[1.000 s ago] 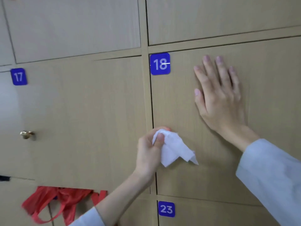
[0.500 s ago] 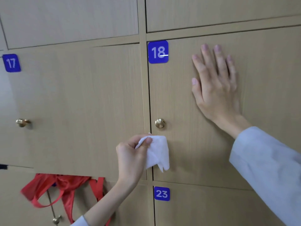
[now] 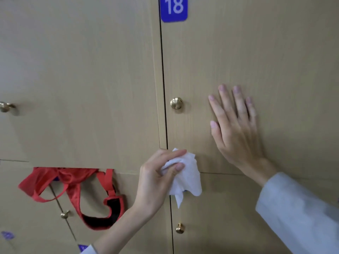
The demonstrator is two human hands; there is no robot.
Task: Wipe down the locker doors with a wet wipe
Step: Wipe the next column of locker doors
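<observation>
Left hand (image 3: 154,180) pinches a crumpled wet wipe (image 3: 185,176) at locker door 18 (image 3: 256,52)'s lower-left corner; right hand (image 3: 236,129) presses flat, fingers straight.

We wear a pale grey-blue long-sleeved top, its loose right sleeve (image 3: 300,215) ending above a bare wrist (the left cuff (image 3: 89,250) barely shows at the lower edge); both hands are bare, nails short and unpainted.

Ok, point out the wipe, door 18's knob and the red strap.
wipe (image 3: 187,173), head view, middle of the crumpled sheet
knob (image 3: 176,103), head view, brass face
red strap (image 3: 73,177), head view, bunched part under the door edge
</observation>
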